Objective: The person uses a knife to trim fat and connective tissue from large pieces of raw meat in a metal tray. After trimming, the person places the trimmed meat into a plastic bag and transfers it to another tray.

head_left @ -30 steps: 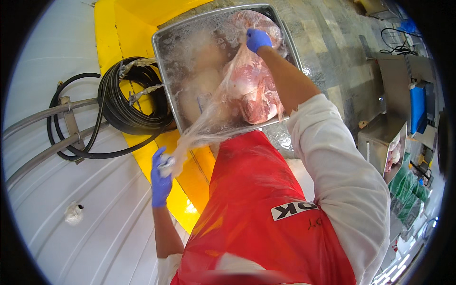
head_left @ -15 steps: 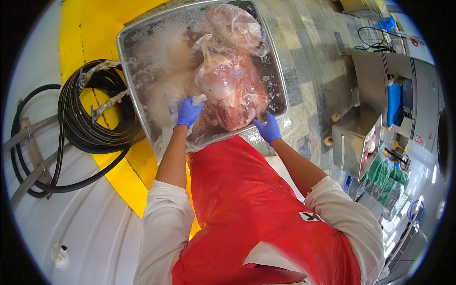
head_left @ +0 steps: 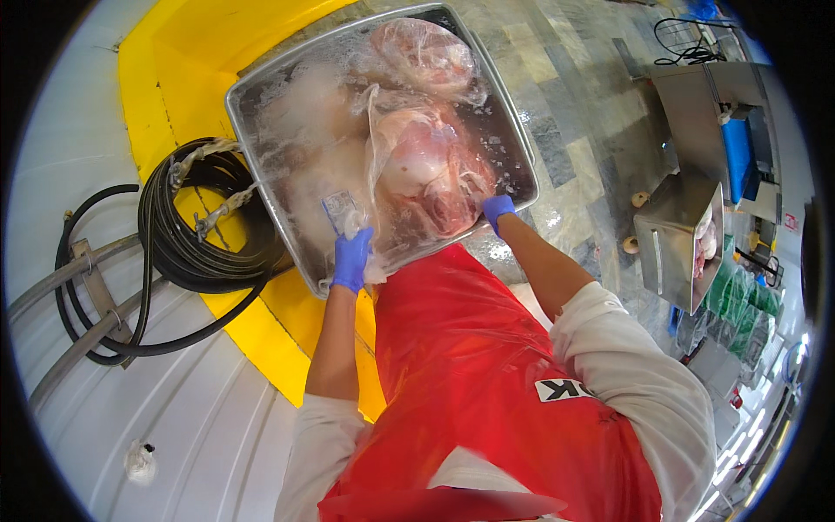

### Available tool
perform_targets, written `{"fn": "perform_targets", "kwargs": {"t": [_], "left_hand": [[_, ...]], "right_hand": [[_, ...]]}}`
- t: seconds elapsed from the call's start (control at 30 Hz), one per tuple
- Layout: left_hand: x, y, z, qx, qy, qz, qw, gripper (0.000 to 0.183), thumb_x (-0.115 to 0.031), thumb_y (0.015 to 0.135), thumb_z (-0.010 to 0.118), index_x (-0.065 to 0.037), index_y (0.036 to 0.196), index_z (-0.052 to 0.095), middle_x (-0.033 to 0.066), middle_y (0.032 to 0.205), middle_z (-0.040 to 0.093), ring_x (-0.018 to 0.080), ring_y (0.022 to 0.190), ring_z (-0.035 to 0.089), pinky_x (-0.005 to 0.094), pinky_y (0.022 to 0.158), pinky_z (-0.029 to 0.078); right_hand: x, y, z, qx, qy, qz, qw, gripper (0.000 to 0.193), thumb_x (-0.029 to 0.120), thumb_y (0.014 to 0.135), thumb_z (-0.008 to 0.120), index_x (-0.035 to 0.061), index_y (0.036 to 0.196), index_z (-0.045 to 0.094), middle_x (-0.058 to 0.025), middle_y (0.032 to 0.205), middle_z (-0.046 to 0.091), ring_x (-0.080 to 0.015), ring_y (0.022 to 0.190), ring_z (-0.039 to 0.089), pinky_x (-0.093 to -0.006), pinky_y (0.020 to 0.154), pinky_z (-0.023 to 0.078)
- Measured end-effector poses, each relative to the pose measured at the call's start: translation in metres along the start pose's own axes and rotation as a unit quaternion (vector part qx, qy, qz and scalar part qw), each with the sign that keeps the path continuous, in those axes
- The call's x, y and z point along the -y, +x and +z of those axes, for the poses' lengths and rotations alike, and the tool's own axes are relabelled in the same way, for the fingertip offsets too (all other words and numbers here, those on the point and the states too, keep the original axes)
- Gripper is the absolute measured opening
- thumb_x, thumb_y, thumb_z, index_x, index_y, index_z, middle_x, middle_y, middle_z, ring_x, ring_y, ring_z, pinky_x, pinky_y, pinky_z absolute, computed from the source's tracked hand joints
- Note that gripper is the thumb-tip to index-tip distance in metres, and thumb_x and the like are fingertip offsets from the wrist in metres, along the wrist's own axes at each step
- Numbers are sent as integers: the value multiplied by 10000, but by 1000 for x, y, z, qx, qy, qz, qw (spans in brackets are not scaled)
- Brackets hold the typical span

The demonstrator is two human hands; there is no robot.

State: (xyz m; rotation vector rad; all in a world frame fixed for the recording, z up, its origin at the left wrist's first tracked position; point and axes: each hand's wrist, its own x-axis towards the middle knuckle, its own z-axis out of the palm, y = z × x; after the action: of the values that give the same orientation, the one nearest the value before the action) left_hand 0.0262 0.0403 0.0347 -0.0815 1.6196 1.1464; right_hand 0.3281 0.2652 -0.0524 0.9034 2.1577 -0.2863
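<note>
A grey metal tub (head_left: pixel 390 264) holds cloudy liquid and large pieces of meat in clear plastic. The nearest meat piece (head_left: pixel 422 165) is pink and lies toward the right side, with another bagged piece (head_left: pixel 426 56) behind it. My left hand (head_left: pixel 352 258), in a blue glove, is closed on bunched clear plastic (head_left: pixel 351 221) near the tub's front left; a small bluish label-like patch (head_left: pixel 337 209) shows on it. My blue-gloved right hand (head_left: pixel 497 211) is closed at the front right rim, beside the meat. What its fingers grip is hidden.
A coiled black hose (head_left: pixel 196 217) hangs at the left by metal rails (head_left: pixel 96 335). Yellow panelling (head_left: pixel 261 326) borders the tub. Across the tiled floor (head_left: pixel 557 122), a steel bin (head_left: pixel 670 248) with meat stands at the right. My red apron (head_left: pixel 470 365) lies close against the tub.
My left hand has moved back toward the front rim, pulling plastic with it. My right hand's fingers, spread before, are now curled at the rim. The whole view has shifted slightly.
</note>
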Motion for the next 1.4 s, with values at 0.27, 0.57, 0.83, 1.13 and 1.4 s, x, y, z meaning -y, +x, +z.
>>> {"fn": "perform_targets", "kwargs": {"t": [0.27, 0.57, 0.83, 1.13, 1.4], "left_hand": [[-27, -125, -21, -11, -99, -9, 995, 171, -184, 929, 691, -138, 1058, 589, -33, 774, 525, 89, 644, 523, 259, 575, 435], [-155, -235, 30, 35, -122, 10, 992, 109, -175, 961, 650, -152, 977, 545, -16, 726, 497, 110, 593, 515, 283, 536, 436], [-282, -202, 119, 119, -123, 127, 977, 103, -194, 974, 641, -169, 933, 550, -21, 708, 505, 123, 586, 504, 286, 537, 435], [-293, -254, 67, -117, -130, 181, 968, 115, -203, 949, 676, -189, 943, 562, -26, 672, 502, 114, 549, 487, 297, 493, 404], [-245, -289, 23, -51, -88, 192, 976, 99, -165, 988, 638, -157, 940, 552, -18, 700, 517, 100, 571, 485, 279, 541, 415]], "right_hand": [[14, -32, 5, -69, -48, -71, 994, 270, 158, 941, 535, 74, 944, 791, -158, 947, 768, -314, 887, 762, -433, 751, 600], [7, -105, -75, 109, 707, 105, 691, 196, 148, 938, 596, 54, 861, 749, -106, 811, 718, -248, 704, 696, -382, 620, 547], [-62, -151, -143, 54, 807, 40, 586, 160, 192, 924, 634, 87, 853, 730, -29, 725, 656, -160, 540, 557, -315, 460, 384], [-55, -244, -112, -67, 638, -81, 763, 282, 158, 911, 658, 101, 1163, 772, -47, 802, 673, -167, 631, 586, -361, 578, 519], [-17, -290, -187, 64, 707, -76, 701, 255, 229, 903, 634, 52, 1024, 771, -101, 809, 680, -179, 666, 619, -351, 628, 530]]}}
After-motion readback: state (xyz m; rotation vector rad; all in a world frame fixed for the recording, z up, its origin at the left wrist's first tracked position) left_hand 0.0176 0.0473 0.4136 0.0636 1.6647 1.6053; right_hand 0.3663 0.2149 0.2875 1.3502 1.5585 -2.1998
